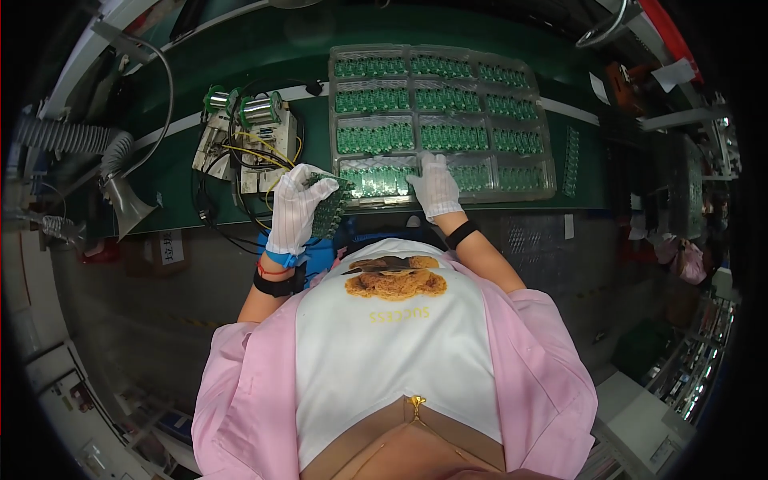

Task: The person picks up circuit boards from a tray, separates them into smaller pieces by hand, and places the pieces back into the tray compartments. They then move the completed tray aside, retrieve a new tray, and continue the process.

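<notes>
Pink jacket (544, 360) nearest, our left hand (298, 204) grips green boards (329, 211), probably freeing our right hand (437, 188), grip unclear to us, at the tray (520, 194).

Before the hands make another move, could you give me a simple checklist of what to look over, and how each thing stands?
1. Panel held: ok. The left hand has the green panel in its fingers, beside the tray's near left corner.
2. Both hands gloved: ok, in white.
3. Right hand's grip: cannot tell. It is at the tray's nearest row, but the glove hides any contact.
4. Tray compartments stocked: ok. All show green boards.
5. No boards outside the tray: not ok. A green strip lies to its right.
6. Spools clear of both hands: ok.
</notes>
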